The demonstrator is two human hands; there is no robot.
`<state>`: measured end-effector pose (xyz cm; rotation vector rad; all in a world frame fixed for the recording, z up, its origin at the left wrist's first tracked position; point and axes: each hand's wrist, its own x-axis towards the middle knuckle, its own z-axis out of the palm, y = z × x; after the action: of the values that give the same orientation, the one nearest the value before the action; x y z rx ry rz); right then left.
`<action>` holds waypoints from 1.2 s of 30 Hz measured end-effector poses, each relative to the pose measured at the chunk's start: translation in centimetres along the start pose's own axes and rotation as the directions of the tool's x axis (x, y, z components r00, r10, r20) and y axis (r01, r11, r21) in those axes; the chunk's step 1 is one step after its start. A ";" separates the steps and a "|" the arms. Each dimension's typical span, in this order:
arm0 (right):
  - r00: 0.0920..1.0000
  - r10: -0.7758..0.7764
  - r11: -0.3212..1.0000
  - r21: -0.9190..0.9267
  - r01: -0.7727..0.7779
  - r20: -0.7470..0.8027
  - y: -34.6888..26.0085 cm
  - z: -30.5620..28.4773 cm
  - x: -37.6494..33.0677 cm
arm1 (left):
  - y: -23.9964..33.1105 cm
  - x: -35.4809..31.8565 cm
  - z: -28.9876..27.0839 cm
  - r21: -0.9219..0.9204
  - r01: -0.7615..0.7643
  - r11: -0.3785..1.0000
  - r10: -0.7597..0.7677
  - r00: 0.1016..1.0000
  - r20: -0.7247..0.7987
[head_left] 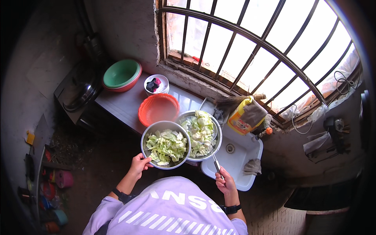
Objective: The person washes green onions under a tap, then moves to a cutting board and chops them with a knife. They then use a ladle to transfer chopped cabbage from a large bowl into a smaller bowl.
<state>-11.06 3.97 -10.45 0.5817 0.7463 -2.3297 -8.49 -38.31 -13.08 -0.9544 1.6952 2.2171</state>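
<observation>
A metal basin of chopped cabbage is gripped at its lower left rim by my left hand. Beside it to the right, touching or slightly behind, stands a second metal basin that also contains cabbage. My right hand is closed round the dark handle of a skimmer. The skimmer's wide head lies inside the second basin, heaped with cabbage leaves that mostly cover it.
An orange plastic colander and a white bowl stand on the counter, with green and red basins farther left. At right is a white sink with a cloth, a yellow jug behind it, and a barred window.
</observation>
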 end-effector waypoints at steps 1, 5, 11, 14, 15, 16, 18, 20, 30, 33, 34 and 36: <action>1.000 0.003 1.000 0.013 -0.003 0.017 0.0 0.0 0.0 | 0.0 0.0 0.0 0.002 0.010 1.000 -0.010 1.000 -0.008; 1.000 -0.002 1.000 0.000 0.002 0.006 0.1 -0.1 0.1 | -0.2 -0.1 -0.1 0.001 -0.006 1.000 0.006 1.000 -0.002; 1.000 -0.006 1.000 -0.005 0.006 0.015 0.1 -0.3 0.0 | -0.4 -0.2 -0.3 0.005 -0.009 1.000 0.009 1.000 -0.001; 1.000 -0.004 1.000 -0.010 0.004 0.022 0.1 -0.4 0.0 | -0.5 0.0 -0.4 0.010 -0.006 1.000 0.006 1.000 0.015; 1.000 -0.004 1.000 -0.009 0.005 0.019 0.2 -0.4 -0.1 | -0.5 0.0 -0.4 0.009 -0.002 1.000 0.002 1.000 0.014; 0.999 -0.005 1.000 0.001 0.005 0.037 0.3 -0.4 -0.1 | -0.5 0.0 -0.5 0.009 0.001 1.000 -0.001 1.000 0.012; 1.000 -0.005 1.000 -0.011 0.005 0.013 0.3 -0.3 -0.2 | -0.5 0.0 -0.5 0.013 -0.003 1.000 0.002 1.000 0.016; 1.000 -0.007 1.000 -0.011 0.008 0.013 0.3 -0.2 -0.2 | -0.4 0.0 -0.4 0.019 -0.007 1.000 0.006 1.000 0.017; 0.999 -0.031 0.999 -0.014 0.031 0.021 -0.1 0.2 -0.8 | -0.1 0.2 -0.2 0.028 -0.004 1.000 0.003 0.999 0.033; 0.999 -0.029 0.999 -0.020 0.029 0.030 -0.1 0.1 -0.8 | 0.0 0.3 0.0 0.033 -0.006 0.999 0.004 0.999 0.037; 0.999 -0.027 0.999 -0.023 0.028 0.033 -0.1 0.1 -0.9 | 0.0 0.3 0.0 0.033 -0.006 0.999 0.004 0.999 0.039; 0.999 -0.030 0.999 -0.020 0.030 0.017 0.0 0.1 -0.9 | 0.0 0.3 0.2 0.019 -0.007 1.000 0.007 1.000 0.029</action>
<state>-10.47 4.31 -9.93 0.5451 0.7746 -2.3494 -8.78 -38.22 -13.29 -0.9091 1.7070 2.2036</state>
